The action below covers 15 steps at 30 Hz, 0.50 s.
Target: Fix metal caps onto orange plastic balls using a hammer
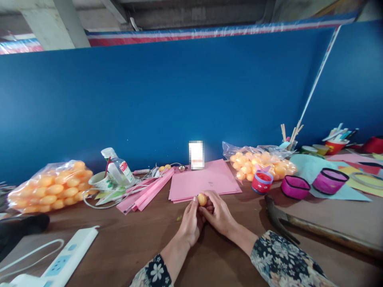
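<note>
Between my two hands, just in front of a stack of pink paper [206,181], is a small yellow-orange ball [202,199]. My left hand [191,219] is closed, with the thumb and fingertips against the ball's left side. From the right, my right hand [218,211] curls its fingers around the ball's other side. The undersides of both hands and some fingertips are hidden. Small greenish bits [179,218] lie on the table to the left of my hands.
Clear bags of orange balls stand left [54,187] and right [254,162]. A hammer [314,227] lies to my right, near purple fabric rings [295,187] and a red cup [262,182]. At left are a power strip [70,255], a bottle [118,167] and pink strips [149,195].
</note>
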{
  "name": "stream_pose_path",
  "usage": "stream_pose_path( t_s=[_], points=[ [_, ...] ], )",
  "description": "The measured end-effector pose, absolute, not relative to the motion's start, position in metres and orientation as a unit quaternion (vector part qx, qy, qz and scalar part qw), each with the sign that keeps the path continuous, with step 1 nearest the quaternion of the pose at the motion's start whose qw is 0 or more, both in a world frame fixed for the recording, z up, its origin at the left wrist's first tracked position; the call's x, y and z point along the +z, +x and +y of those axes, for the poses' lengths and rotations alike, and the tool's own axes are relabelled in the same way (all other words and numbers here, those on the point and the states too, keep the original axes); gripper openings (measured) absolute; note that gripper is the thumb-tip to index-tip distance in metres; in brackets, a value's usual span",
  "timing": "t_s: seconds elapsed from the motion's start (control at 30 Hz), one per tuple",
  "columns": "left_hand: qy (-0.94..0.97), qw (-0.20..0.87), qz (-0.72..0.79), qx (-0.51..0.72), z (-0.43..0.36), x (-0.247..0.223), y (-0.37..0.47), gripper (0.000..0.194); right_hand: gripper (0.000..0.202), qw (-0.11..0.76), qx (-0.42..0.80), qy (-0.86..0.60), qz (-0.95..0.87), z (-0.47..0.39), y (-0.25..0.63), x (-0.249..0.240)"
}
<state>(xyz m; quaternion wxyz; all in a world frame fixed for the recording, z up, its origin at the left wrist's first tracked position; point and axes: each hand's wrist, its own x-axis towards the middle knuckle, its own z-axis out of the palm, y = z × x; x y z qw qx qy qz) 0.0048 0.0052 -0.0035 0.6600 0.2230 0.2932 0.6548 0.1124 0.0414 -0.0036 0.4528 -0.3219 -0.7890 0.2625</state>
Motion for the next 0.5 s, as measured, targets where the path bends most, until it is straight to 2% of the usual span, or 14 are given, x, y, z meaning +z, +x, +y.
stream_pose_path(
  t_s=[0.5],
  points=[
    [0.243, 0.649, 0.307, 0.652, 0.0052, -0.0052, 0.006, 0.026, 0.032, 0.455, 0.269, -0.312, -0.789, 0.042, 0.1137, -0.0046]
  ],
)
